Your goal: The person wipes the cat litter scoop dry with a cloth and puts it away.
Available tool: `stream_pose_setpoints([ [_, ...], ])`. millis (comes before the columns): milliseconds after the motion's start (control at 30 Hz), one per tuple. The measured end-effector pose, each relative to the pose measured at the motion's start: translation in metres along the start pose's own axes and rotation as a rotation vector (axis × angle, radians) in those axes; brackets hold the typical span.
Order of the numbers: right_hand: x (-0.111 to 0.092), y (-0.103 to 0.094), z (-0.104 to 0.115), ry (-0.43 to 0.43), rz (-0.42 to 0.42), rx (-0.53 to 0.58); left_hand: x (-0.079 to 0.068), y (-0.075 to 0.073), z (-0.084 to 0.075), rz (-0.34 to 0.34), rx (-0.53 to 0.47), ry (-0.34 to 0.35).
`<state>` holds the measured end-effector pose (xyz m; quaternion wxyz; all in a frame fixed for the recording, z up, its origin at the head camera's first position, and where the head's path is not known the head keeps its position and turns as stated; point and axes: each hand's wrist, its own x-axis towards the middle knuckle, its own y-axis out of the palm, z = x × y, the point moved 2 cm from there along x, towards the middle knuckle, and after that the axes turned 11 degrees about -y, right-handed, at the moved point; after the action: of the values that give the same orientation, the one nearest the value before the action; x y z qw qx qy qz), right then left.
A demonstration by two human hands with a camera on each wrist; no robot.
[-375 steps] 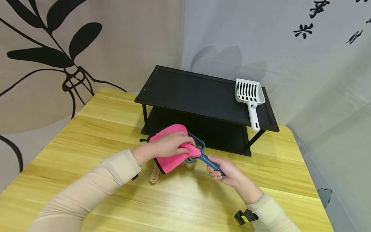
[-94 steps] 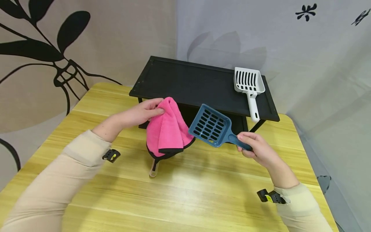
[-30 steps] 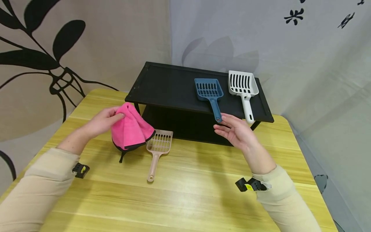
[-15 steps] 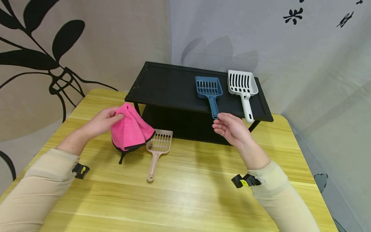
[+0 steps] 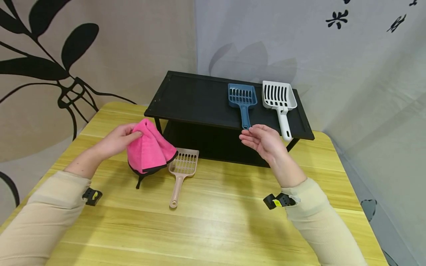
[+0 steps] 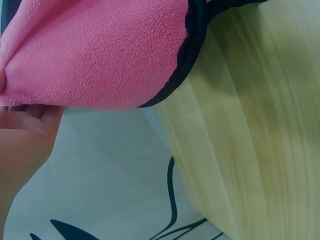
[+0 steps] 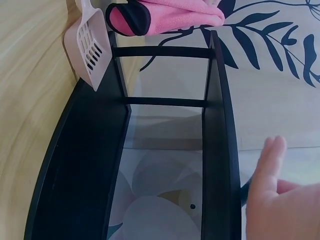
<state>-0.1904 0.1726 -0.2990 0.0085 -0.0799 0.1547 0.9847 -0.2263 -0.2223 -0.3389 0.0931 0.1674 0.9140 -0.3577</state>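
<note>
So the pink microfiber cloth (image 5: 149, 147) with black edging is pinched between the thumb and fingers of the left hand (image 5: 116, 140) and held bunched up, its black hanging loop dangling above the wooden table (image 5: 206, 229). The blue litter scoop (image 5: 244, 108) is parked on the top tier of the black two-tier shelf (image 5: 196, 99), handle pointed at the front edge, just left of the white litter scoop (image 5: 282, 111). Nothing is gripped by the right hand (image 5: 264, 140): its fingers are held pretty much straight, tips right at the end of the blue handle, though whether it's actually being touched can't be told. A beige-pink litter scoop (image 5: 179, 178) is laid on the table in front of the shelf, one corner hidden by the cloth in the head view; what looks like a little paw print is cut into its handle end. As for writing, black brush-style characters (image 5: 337, 19) are printed on the pale backdrop (image 5: 233, 29), too stylized to be read for sure. Yellow patches are worn on the black wrist gadgets (image 5: 279, 201), but they're too tiny to be made out.
</note>
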Motion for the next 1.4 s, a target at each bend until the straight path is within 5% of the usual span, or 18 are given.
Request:
stream_pose_setpoints([
  [267, 0.001, -0.001, 0.001, 0.037, 0.031, 0.038, -0.003, -0.003, 0.0, -0.025, 0.017, -0.003],
  [567, -0.004, -0.001, -0.008, -0.002, 0.121, -0.068, -0.004, -0.005, 0.005, -0.023, -0.002, -0.008],
  [933, -0.01, 0.016, -0.084, 0.15, 0.379, -0.142, -0.008, -0.006, 0.009, -0.036, -0.014, -0.003],
  [1400, -0.002, 0.051, -0.163, 0.354, 0.437, -0.204, -0.012, -0.008, 0.013, -0.04, -0.029, 0.014],
])
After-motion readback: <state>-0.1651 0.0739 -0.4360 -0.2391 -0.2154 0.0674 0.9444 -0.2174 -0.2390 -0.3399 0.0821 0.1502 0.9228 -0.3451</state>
